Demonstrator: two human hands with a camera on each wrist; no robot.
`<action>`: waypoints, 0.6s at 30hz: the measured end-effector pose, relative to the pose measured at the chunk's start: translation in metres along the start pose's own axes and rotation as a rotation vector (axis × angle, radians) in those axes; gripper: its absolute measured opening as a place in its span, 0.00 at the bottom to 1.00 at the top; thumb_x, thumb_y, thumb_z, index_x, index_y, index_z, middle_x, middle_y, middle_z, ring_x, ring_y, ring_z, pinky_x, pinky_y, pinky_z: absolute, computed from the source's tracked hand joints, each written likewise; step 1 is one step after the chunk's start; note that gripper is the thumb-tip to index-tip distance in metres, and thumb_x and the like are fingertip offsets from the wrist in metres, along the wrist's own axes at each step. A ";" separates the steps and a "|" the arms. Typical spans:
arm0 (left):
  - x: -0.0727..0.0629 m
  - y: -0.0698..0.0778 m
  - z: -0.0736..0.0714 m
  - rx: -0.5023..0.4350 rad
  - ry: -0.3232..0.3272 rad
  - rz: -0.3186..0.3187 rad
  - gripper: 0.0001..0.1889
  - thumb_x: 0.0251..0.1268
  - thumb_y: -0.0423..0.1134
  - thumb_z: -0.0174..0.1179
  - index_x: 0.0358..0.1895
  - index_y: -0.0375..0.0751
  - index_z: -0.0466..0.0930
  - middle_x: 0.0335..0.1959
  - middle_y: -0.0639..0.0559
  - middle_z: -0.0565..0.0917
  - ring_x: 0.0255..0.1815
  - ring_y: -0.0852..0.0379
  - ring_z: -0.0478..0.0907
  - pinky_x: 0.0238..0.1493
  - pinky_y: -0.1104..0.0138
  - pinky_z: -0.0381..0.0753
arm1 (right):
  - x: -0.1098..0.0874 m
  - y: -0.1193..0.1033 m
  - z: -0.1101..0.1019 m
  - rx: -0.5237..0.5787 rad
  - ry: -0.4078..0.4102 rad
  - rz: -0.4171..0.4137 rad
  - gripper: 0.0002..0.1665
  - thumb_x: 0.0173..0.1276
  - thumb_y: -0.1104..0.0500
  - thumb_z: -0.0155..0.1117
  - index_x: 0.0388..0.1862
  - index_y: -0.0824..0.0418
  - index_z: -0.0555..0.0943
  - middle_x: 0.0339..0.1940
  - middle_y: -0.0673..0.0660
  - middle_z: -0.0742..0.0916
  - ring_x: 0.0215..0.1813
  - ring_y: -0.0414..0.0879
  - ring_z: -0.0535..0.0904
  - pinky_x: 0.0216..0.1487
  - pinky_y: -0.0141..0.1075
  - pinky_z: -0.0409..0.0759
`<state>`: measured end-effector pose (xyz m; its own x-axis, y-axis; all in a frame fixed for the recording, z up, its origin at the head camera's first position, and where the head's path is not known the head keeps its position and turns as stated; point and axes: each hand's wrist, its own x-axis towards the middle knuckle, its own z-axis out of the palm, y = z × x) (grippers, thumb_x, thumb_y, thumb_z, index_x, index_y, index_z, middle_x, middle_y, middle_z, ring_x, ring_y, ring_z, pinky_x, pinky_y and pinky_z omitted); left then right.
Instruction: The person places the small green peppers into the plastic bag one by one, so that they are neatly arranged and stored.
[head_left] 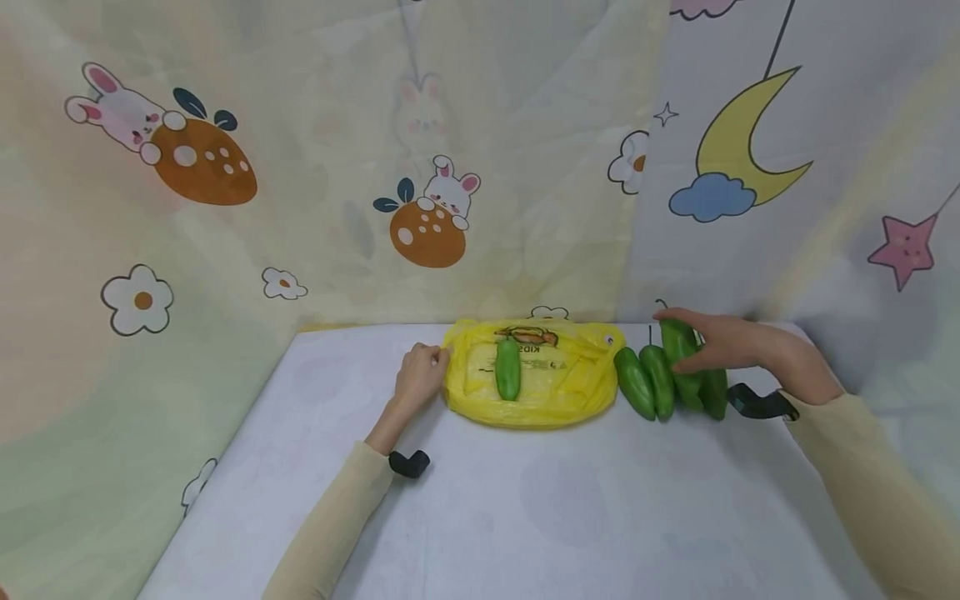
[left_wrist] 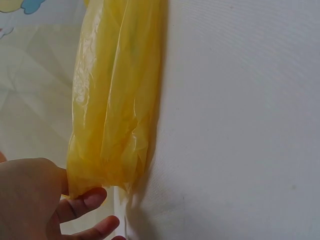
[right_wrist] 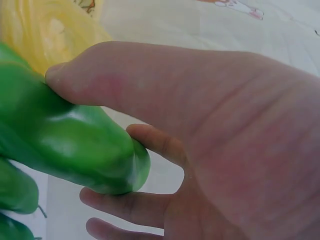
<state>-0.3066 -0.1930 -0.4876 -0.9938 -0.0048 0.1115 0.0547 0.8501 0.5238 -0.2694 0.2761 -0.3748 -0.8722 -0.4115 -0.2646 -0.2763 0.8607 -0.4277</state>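
A yellow plastic bag [head_left: 573,392] lies flat against the far edge of the table, with one green pepper [head_left: 507,371] lying upright on it, left of the middle. My left hand [head_left: 420,373] pinches the bag's left edge between thumb and index finger, while the other fingers stand apart in the left wrist view. At the right of the bag, my right hand [head_left: 738,346] holds a larger green pepper [right_wrist: 80,145], thumb on one side and fingertips on the other. That pepper is tilted above several green peppers [head_left: 636,383] lying side by side.
A white-covered table [head_left: 570,500] stretches towards me. Behind it hangs a patterned cloth [head_left: 322,167] with rabbits, flowers and a moon. Dark wrist devices sit on both forearms, such as the left strap [head_left: 408,463].
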 end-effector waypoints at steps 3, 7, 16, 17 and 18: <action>0.000 0.000 -0.001 -0.006 0.005 0.003 0.22 0.78 0.48 0.47 0.27 0.41 0.81 0.49 0.39 0.82 0.45 0.46 0.76 0.34 0.60 0.75 | 0.004 -0.004 -0.001 -0.012 0.003 0.019 0.51 0.63 0.45 0.72 0.78 0.57 0.57 0.74 0.77 0.66 0.62 0.66 0.75 0.57 0.65 0.75; -0.001 0.000 -0.002 -0.009 0.004 -0.002 0.22 0.78 0.48 0.47 0.26 0.42 0.80 0.49 0.39 0.81 0.44 0.46 0.76 0.33 0.62 0.73 | 0.007 -0.011 -0.001 -0.010 0.001 0.028 0.51 0.63 0.45 0.72 0.78 0.56 0.57 0.75 0.76 0.65 0.63 0.67 0.74 0.58 0.67 0.74; -0.001 0.000 -0.001 -0.009 0.003 -0.019 0.23 0.78 0.49 0.47 0.23 0.43 0.78 0.48 0.40 0.81 0.44 0.46 0.75 0.33 0.63 0.72 | 0.013 -0.025 -0.004 0.005 -0.003 0.002 0.50 0.64 0.45 0.71 0.78 0.55 0.57 0.74 0.75 0.68 0.61 0.64 0.74 0.58 0.65 0.74; -0.001 0.000 -0.001 -0.010 0.005 -0.018 0.23 0.78 0.49 0.47 0.23 0.43 0.78 0.48 0.40 0.81 0.44 0.46 0.75 0.34 0.62 0.72 | 0.014 -0.027 -0.005 0.005 -0.003 0.002 0.51 0.64 0.45 0.71 0.78 0.55 0.57 0.74 0.75 0.68 0.61 0.64 0.74 0.58 0.65 0.74; -0.001 -0.001 -0.001 -0.009 0.007 -0.018 0.22 0.78 0.49 0.47 0.24 0.43 0.78 0.48 0.40 0.81 0.44 0.46 0.75 0.34 0.62 0.72 | 0.015 -0.029 -0.005 0.003 0.000 0.000 0.51 0.64 0.45 0.71 0.79 0.55 0.57 0.74 0.75 0.67 0.62 0.65 0.74 0.59 0.66 0.74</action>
<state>-0.3057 -0.1937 -0.4875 -0.9939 -0.0239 0.1072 0.0373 0.8448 0.5337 -0.2761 0.2463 -0.3621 -0.8720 -0.4117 -0.2647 -0.2752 0.8596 -0.4305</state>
